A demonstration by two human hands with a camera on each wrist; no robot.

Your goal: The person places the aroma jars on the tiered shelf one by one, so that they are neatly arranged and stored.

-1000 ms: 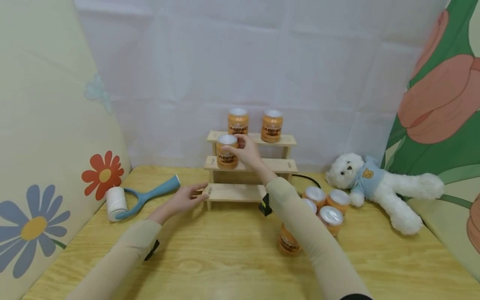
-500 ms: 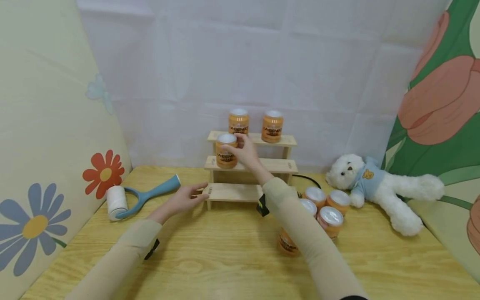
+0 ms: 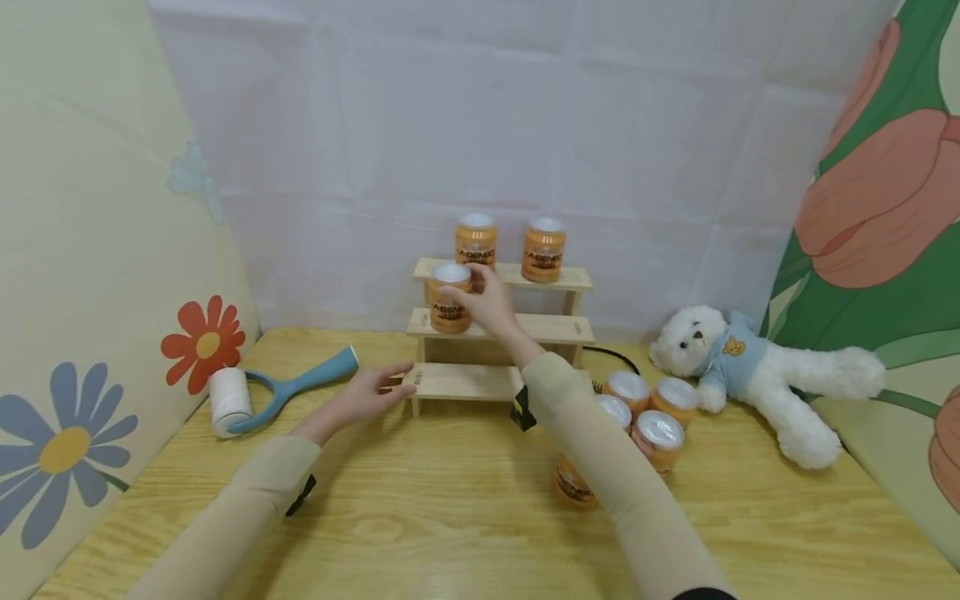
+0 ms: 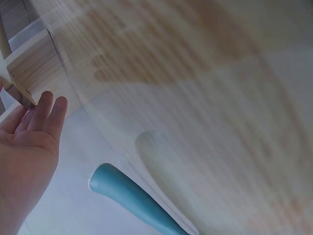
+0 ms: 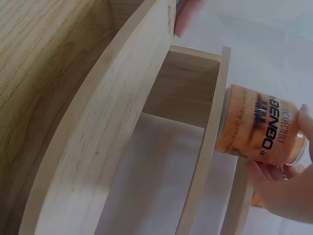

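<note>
A three-tier wooden stand is at the back middle of the table. My right hand grips an orange can with a silvery top, thumb and fingers on its sides. That can stands upright at the left end of the middle tier; in the right wrist view the can has its base against the board. On the top tier are two matching cans, one left and one right. My left hand has loosely extended fingers touching the left end of the bottom tier; its fingers meet the board's corner.
Several more orange cans cluster on the table right of the stand, partly behind my right sleeve. A white teddy bear in a blue shirt lies at the right. A blue-handled roller lies at the left. A black cable curves behind the stand.
My right hand and the can it holds have shifted very slightly left along the middle tier. My left hand keeps its place at the bottom tier's end.
</note>
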